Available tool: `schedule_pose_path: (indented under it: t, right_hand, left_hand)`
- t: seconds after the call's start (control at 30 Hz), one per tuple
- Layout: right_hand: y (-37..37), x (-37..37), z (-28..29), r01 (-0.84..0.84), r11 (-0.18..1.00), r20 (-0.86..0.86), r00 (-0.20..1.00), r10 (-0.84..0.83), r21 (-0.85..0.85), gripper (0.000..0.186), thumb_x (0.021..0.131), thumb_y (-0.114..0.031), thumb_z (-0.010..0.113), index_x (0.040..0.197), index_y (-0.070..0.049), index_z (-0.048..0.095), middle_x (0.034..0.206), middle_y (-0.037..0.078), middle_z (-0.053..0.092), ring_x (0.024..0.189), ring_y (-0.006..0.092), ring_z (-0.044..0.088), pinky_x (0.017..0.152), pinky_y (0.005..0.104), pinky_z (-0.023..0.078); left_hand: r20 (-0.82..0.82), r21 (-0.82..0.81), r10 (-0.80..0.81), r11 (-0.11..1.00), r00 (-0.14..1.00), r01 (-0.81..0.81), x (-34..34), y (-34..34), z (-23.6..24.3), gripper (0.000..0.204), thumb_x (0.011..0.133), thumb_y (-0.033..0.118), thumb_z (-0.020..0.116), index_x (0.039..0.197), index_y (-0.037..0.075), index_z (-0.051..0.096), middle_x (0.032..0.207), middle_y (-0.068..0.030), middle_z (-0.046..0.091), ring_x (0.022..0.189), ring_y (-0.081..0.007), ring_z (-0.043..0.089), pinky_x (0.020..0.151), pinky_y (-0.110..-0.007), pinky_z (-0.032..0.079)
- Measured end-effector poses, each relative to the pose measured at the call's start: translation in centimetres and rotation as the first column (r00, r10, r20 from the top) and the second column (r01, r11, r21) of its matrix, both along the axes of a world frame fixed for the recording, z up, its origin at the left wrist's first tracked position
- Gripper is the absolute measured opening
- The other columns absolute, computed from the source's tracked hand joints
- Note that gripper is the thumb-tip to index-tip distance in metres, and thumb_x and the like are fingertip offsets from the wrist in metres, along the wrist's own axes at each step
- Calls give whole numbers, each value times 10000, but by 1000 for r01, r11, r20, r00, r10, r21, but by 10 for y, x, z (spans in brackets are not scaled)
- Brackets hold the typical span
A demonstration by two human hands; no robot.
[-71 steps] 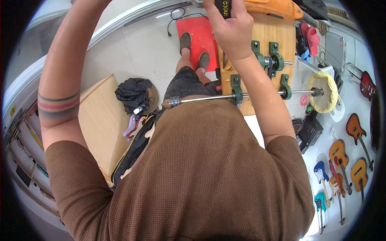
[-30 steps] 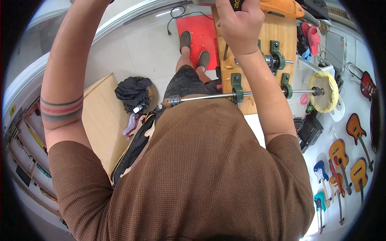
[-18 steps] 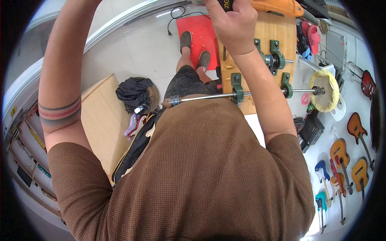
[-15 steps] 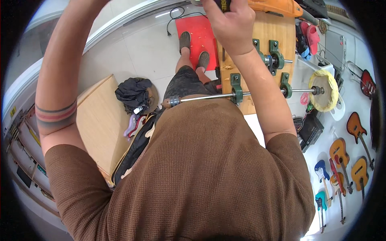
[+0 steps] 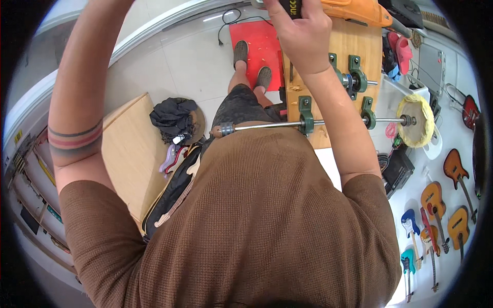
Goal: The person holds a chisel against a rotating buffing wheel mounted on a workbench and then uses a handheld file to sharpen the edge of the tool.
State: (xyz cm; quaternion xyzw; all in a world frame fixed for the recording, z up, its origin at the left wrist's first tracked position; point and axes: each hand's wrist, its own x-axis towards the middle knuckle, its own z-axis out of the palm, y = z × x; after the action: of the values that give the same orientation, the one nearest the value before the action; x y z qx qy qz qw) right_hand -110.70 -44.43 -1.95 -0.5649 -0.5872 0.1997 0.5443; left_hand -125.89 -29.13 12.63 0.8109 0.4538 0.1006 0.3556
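Observation:
My right hand [image 5: 308, 38] is raised at the top edge, its fingers wrapped round a black object with yellow lettering [image 5: 292, 7]. Most of that object lies outside the picture, so its kind does not show. Below the wrist, my right forearm passes above a wooden bench [image 5: 295, 49] and a metal shaft [image 5: 267, 124]. Green bearing blocks [image 5: 306, 115] carry the shaft, and a fuzzy yellow buffing wheel [image 5: 402, 123] sits on its right end. On the left, my banded forearm reaches up past the top edge, which cuts off my left hand.
An orange casing [image 5: 357, 11] lies at the bench's far end. A second, short shaft in green bearing blocks [image 5: 356, 77] stands on the bench. A red mat [image 5: 254, 31] is under my feet. To the left are a wooden panel [image 5: 131, 154] and dark cloth [image 5: 173, 118]; several guitars [image 5: 434, 197] hang at right.
The whole view has shifted slightly, so the bench, shaft and mat sit a little farther right. My right hand keeps its hold on the black object and appears slightly lower.

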Motion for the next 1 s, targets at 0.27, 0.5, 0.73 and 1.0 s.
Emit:
schedule_pose_path:
  t: [0.27,0.5,0.73,1.0]
  right_hand:
    - [3,1,-8,20,999,29,999,-22,50,466,928,-129,768,1322,45,589,895,175,713,748,236,719,675,337,556]
    - [-1,1,-8,32,999,85,996,-33,14,512,943,-180,762,1339,74,561,931,225,723,789,316,749,677,366,565]
    - [-3,2,-6,43,999,96,995,-42,-10,541,938,-189,764,1368,64,554,951,264,724,853,372,759,709,394,579]
    - [-4,1,1,-35,995,-18,999,33,-93,534,930,-178,768,1366,52,561,967,274,728,888,381,763,714,397,583]
  left_hand:
    - [57,234,-69,971,996,54,2,-25,-6,280,1025,249,629,972,-2,740,762,-31,685,729,-152,612,706,-343,482]
    - [249,240,-145,967,958,84,-4,-5,-20,263,1019,250,637,996,6,734,791,-87,705,737,-149,617,714,-349,486]
    - [44,166,-120,980,992,111,-5,-4,-19,293,1013,263,642,1064,-5,749,856,-57,733,769,-171,639,753,-347,514]
    - [-61,110,-120,986,991,126,0,-26,-14,269,1018,217,622,982,-28,727,757,-31,651,691,-131,557,665,-323,449]
